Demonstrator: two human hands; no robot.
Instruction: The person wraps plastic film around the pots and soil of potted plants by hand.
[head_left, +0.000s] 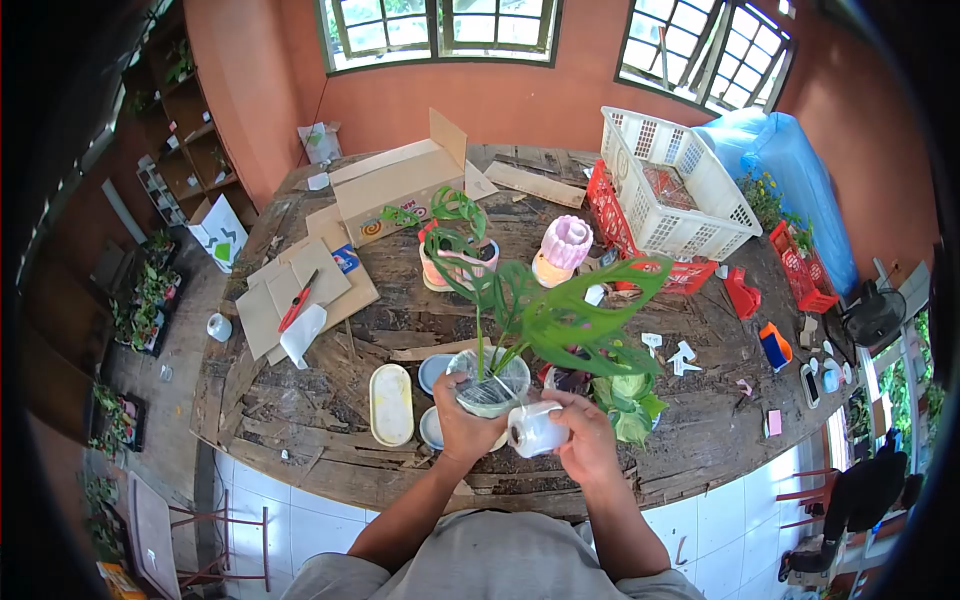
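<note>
My left hand (468, 420) is wrapped round the side of a pot (492, 395) whose top is covered with clear plastic film. From it rises a plant (575, 315) with large, split green leaves. In my right hand (585, 435) is a roll of clear plastic wrap (538, 430), held close to the pot's right side, with a strip of film running between the two. Below and left of the pot lie small round dishes (433, 374) and a long cream oval tray (391, 405). A leafy green plant (628, 405) stands just right of my right hand.
At the back left are an open cardboard box (400, 190) and flat cardboard with a red cutter (298, 300). Behind the plant stand a pink pot (565, 245) and another potted plant (460, 265). White and red crates (680, 215) occupy the back right; white tags (683, 358) lie at right.
</note>
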